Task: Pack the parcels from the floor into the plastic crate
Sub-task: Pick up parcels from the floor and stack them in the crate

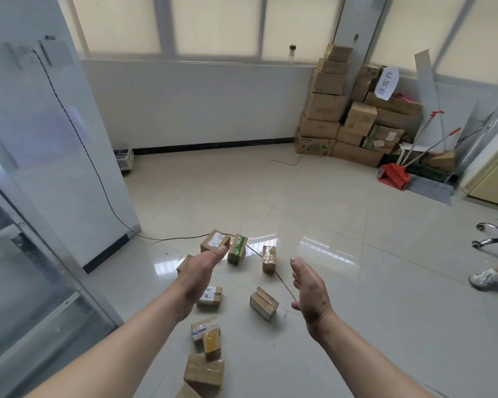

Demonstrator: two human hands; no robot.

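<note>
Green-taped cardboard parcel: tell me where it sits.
Head view: the green-taped cardboard parcel stands on the floor between the white-labelled cardboard parcel and the clear-taped cardboard parcel.

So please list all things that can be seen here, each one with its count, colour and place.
parcels: about nine, brown cardboard, scattered on the floor below the hands
cable: one, dark, down the left wall and across the floor among the parcels
crate: one, white, floor by the far wall, left
box stack: many, brown, far right corner
sign: one, white, on the stack
dustpan: one, red, right of the stack
bystander's shoe: one, white, right edge
floor: pale glossy tiles
left hand: open, holds nothing
right hand: open, holds nothing
</note>
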